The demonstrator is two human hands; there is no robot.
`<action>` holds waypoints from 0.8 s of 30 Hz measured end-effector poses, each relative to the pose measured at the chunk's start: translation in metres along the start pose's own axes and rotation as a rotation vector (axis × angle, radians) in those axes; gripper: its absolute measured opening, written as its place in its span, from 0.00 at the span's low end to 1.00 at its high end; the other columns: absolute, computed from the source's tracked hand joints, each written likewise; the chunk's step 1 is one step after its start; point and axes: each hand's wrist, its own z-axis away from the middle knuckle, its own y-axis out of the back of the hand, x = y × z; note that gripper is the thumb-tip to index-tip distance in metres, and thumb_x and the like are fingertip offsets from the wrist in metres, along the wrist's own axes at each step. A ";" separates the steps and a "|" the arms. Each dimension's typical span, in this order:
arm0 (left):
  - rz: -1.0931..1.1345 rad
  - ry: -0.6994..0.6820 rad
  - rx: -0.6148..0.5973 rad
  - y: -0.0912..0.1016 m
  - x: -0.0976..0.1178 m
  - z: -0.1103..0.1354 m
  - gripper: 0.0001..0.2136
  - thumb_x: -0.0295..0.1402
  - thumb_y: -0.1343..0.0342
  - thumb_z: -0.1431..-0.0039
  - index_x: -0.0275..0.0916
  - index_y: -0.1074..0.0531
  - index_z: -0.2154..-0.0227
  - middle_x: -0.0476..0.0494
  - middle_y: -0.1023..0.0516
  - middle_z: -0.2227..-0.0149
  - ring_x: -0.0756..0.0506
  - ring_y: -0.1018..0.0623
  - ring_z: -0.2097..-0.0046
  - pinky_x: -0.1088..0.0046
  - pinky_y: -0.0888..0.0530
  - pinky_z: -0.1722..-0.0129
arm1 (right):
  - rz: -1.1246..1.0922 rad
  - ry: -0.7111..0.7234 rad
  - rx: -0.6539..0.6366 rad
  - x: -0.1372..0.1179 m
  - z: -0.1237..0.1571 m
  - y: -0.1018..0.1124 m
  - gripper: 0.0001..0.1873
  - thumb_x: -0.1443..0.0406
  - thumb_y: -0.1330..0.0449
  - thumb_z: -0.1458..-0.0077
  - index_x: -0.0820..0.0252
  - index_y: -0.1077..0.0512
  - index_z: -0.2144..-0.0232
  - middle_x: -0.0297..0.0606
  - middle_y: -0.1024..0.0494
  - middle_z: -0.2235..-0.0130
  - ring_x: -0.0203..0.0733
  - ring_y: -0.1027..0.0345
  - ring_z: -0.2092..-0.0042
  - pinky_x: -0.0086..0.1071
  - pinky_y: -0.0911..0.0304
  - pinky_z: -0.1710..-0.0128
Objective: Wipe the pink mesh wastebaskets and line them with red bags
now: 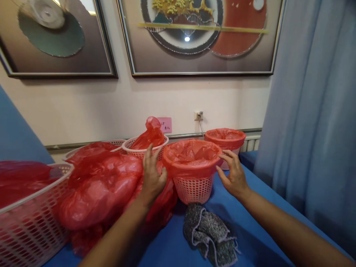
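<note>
In the head view, a pink mesh basket stands upright on a blue surface, lined with a red plastic bag folded down over its rim. My left hand is just left of this basket, fingers apart and pointing up, holding nothing. On the other side, my right hand has its fingers spread beside the rim; whether the fingertips touch the bag I cannot tell. A grey cloth with pale edging lies crumpled in front of the basket.
Another red-lined basket stands behind to the right. A white basket with a bunched red bag is behind. Heaped red bags lie left, beside a large white basket. A blue curtain hangs right; framed pictures hang above.
</note>
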 end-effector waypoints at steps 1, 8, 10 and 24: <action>-0.108 -0.132 -0.168 0.002 0.001 -0.009 0.27 0.16 0.43 0.58 0.44 0.25 0.53 0.43 0.34 0.35 0.35 0.45 0.29 0.50 0.57 0.29 | 0.005 0.056 -0.050 -0.010 -0.007 0.002 0.24 0.64 0.43 0.38 0.55 0.38 0.41 0.50 0.36 0.39 0.54 0.41 0.37 0.52 0.41 0.40; -0.108 -0.167 -0.698 0.002 -0.012 -0.059 0.19 0.15 0.44 0.67 0.44 0.22 0.73 0.43 0.19 0.66 0.36 0.21 0.54 0.54 0.33 0.39 | -0.007 0.140 -0.440 -0.011 -0.029 -0.018 0.05 0.65 0.46 0.36 0.57 0.30 0.61 0.37 0.24 0.65 0.45 0.31 0.60 0.42 0.42 0.54; -0.069 -0.169 -0.697 0.003 -0.014 -0.060 0.22 0.14 0.44 0.66 0.44 0.21 0.68 0.41 0.19 0.55 0.36 0.24 0.46 0.56 0.36 0.36 | -0.003 0.137 -0.443 -0.002 -0.029 -0.022 0.05 0.67 0.46 0.37 0.58 0.32 0.67 0.36 0.27 0.69 0.44 0.34 0.63 0.40 0.43 0.57; 0.579 0.844 -0.043 -0.033 -0.033 0.011 0.15 0.18 0.36 0.53 0.37 0.29 0.62 0.50 0.22 0.72 0.50 0.22 0.72 0.76 0.26 0.69 | -0.106 0.115 -0.394 0.022 -0.029 -0.003 0.04 0.69 0.45 0.46 0.56 0.37 0.67 0.37 0.29 0.66 0.45 0.36 0.62 0.40 0.43 0.56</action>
